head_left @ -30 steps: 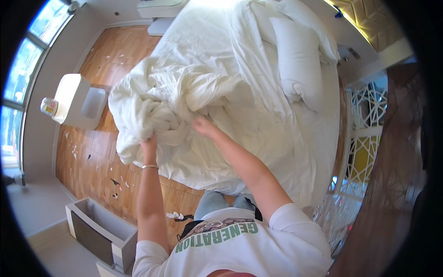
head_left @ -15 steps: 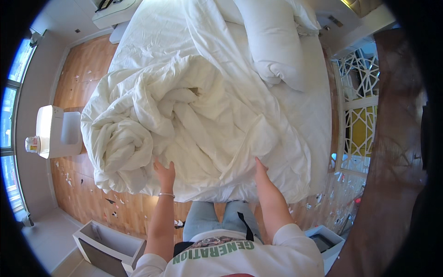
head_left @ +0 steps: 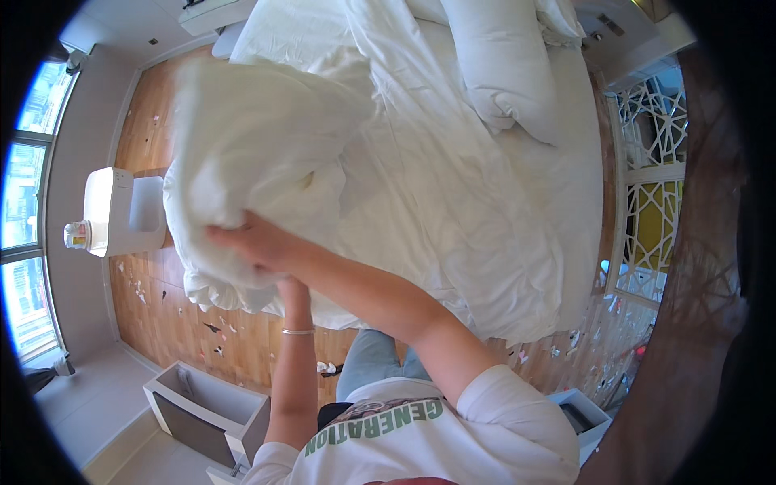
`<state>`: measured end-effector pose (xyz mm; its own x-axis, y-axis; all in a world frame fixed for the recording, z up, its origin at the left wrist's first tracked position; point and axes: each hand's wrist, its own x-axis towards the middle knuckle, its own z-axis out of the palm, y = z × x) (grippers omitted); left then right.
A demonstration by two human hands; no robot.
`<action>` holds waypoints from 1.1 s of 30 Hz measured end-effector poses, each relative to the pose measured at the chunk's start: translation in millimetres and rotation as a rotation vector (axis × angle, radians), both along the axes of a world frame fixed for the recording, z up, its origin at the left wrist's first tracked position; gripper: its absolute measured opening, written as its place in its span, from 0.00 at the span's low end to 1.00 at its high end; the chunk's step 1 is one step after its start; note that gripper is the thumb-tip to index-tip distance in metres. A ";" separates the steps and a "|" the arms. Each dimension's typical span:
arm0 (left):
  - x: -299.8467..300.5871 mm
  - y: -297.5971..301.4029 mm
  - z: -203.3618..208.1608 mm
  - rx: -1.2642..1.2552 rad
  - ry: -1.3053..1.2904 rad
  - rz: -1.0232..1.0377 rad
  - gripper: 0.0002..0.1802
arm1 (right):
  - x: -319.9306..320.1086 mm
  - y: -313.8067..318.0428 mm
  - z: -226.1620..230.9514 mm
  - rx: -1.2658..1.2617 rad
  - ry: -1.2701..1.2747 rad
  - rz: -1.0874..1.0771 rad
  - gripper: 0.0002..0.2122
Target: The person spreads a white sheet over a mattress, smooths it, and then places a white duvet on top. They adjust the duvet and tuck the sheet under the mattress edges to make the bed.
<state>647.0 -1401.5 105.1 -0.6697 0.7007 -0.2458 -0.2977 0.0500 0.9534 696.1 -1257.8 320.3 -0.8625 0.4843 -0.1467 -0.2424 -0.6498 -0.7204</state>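
The white duvet (head_left: 267, 153) is bunched over the bed's (head_left: 580, 202) left side, not flat; bed linen (head_left: 461, 242) rightward lies spread but creased. Right hand (head_left: 255, 241) meets the duvet, left hand (head_left: 289, 284) partly behind it; blur hides whether their fingers grasp.

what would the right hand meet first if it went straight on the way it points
Most likely the bunched white duvet, which the right hand seems to be up against, though blur and unclear depth hide the exact contact.
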 end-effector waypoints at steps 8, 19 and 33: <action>-16.7 9.8 11.4 -0.777 -0.270 -0.066 0.30 | 31.0 -20.0 -176.1 0.485 -0.752 -0.100 0.26; 79.6 36.5 -42.1 -0.867 -0.305 -0.333 0.23 | 327.9 -62.8 -261.7 0.196 -1.402 -0.317 0.23; 326.1 22.0 -104.9 -0.850 0.406 -0.705 0.28 | 522.2 -38.7 -319.5 0.571 -1.767 -0.410 0.35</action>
<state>973.1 -1379.5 0.2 -0.3365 0.6611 -0.6706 0.3681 0.7478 0.5526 1218.3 -1296.5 0.8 0.2384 0.8941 -0.3791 0.8524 -0.3797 -0.3595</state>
